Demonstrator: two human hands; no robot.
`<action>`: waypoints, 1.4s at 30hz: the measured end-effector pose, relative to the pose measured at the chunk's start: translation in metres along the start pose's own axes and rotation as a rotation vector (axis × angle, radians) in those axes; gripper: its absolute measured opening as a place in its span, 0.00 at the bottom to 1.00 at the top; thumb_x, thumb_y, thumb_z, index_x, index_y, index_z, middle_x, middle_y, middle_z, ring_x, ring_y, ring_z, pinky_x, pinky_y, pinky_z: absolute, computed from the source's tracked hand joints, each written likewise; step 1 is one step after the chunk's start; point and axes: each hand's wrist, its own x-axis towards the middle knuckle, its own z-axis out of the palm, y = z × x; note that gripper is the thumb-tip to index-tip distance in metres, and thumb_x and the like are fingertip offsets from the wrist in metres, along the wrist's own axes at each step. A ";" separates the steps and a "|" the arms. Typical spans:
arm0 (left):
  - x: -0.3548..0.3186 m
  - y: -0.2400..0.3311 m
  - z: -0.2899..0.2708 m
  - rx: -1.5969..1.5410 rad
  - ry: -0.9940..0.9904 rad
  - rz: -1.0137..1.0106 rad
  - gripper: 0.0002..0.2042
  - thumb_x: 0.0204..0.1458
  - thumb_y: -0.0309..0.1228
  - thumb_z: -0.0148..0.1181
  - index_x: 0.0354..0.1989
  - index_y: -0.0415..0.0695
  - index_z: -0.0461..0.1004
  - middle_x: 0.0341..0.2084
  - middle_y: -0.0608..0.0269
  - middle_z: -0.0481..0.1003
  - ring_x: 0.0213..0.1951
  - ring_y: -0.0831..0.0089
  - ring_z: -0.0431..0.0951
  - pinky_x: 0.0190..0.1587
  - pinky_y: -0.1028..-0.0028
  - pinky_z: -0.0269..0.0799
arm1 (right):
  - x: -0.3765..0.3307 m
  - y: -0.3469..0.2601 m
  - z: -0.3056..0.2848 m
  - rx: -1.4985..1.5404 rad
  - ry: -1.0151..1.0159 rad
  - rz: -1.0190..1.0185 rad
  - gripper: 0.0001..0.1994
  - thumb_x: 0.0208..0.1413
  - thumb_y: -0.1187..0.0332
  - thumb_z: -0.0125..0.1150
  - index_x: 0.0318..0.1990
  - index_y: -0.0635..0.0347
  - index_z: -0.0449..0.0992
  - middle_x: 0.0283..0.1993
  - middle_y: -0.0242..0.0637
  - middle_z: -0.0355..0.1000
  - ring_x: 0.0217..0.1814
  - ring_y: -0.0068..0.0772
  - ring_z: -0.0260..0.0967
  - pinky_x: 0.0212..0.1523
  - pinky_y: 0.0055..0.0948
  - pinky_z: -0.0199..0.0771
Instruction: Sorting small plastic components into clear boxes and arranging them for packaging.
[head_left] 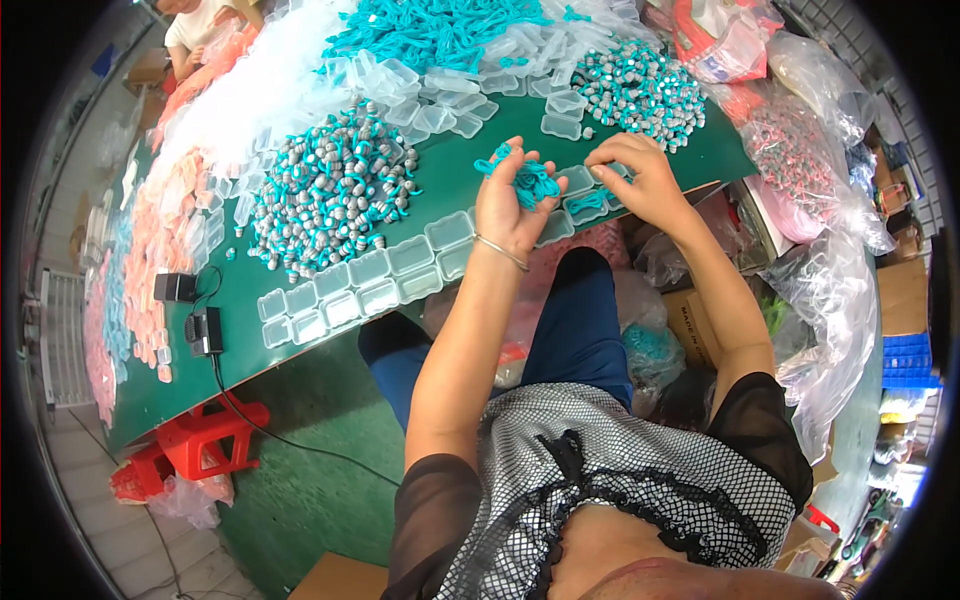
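My left hand [508,218] is raised palm up over the table's near edge. Its fingers curl around a loose bundle of teal cords [536,186]. Just to its right, my right hand [648,182] hovers with bent fingers, thumb and forefinger close together; whatever lies between them is too small to make out. Below that hand, a small clear plastic box [586,204] has teal cord in it. More clear boxes [409,256] stand in two rows along the near edge, running left; those appear to hold nothing.
Striped grey-and-teal bead pieces [330,190] are heaped at left, with another heap [640,95] at far right. Teal cords [430,30] pile up at the back beside loose clear boxes [430,100]. A black adapter [203,331] trails a cable. A person [200,35] sits far left.
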 end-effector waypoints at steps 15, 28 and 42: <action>-0.006 0.010 -0.015 -0.123 -0.055 0.004 0.17 0.59 0.29 0.50 0.56 0.49 0.62 0.52 0.54 0.66 0.52 0.53 0.70 0.52 0.48 0.69 | 0.015 -0.020 0.047 0.585 0.035 0.362 0.15 0.45 0.77 0.63 0.43 0.64 0.75 0.30 0.29 0.71 0.31 0.15 0.64 0.32 0.19 0.67; -0.017 0.029 -0.022 -0.101 0.011 0.097 0.17 0.56 0.27 0.53 0.54 0.49 0.65 0.45 0.58 0.69 0.46 0.58 0.72 0.52 0.52 0.70 | -0.011 -0.025 0.035 0.014 -0.274 -0.128 0.09 0.42 0.70 0.65 0.33 0.52 0.74 0.32 0.28 0.70 0.42 0.33 0.68 0.51 0.39 0.57; -0.028 0.031 -0.027 -0.137 -0.087 0.056 0.17 0.58 0.29 0.51 0.56 0.48 0.62 0.49 0.56 0.69 0.48 0.60 0.72 0.48 0.54 0.71 | 0.013 -0.041 0.040 0.170 -0.117 0.009 0.06 0.46 0.67 0.64 0.34 0.52 0.77 0.32 0.28 0.70 0.37 0.31 0.68 0.45 0.35 0.60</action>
